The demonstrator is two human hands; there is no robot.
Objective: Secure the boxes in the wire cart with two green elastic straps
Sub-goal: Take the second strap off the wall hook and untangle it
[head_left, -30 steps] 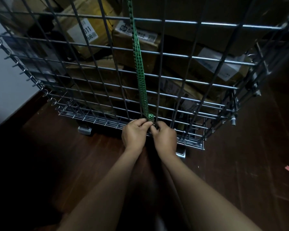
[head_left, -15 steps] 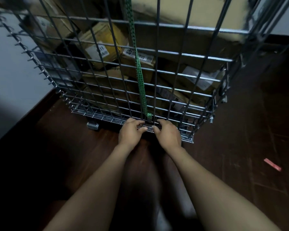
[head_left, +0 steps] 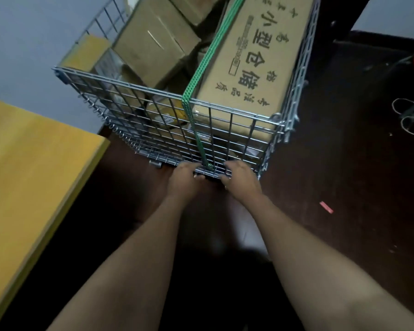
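- Green strap (head_left: 202, 68) runs taut across the top of the boxes (head_left: 153, 41), bends over the front top rail of the wire cart (head_left: 120, 82) and drops down the front mesh to the bottom rail.
- Left hand (head_left: 184, 179) and right hand (head_left: 240, 179) sit on either side of the strap's lower end, fingers curled onto the bottom rail. I cannot tell whether either one touches the hook itself.
- Only one strap is visible, so I judge the second is not yet fitted.

Risks
- The strap looks stretched. If the hook is only half seated on the wire, letting go could make it spring up the mesh toward the arms.
- The strap lies along the left edge of the long printed box (head_left: 253, 68), not across its middle. It could slide off into the gap beside that box and go slack.
- Fingers are inside the mesh squares, so there is a pinch risk if the cart rolls on its casters.

Edges and room
- Yellow tabletop (head_left: 34, 177) stands near the cart's left front corner, and the wall (head_left: 17, 44) lies behind it, so that side is tight.
- The dark floor (head_left: 344, 235) is open in front and to the right, with a red scrap (head_left: 326, 207) lying on it and a loose white cord (head_left: 409, 120) farther off.
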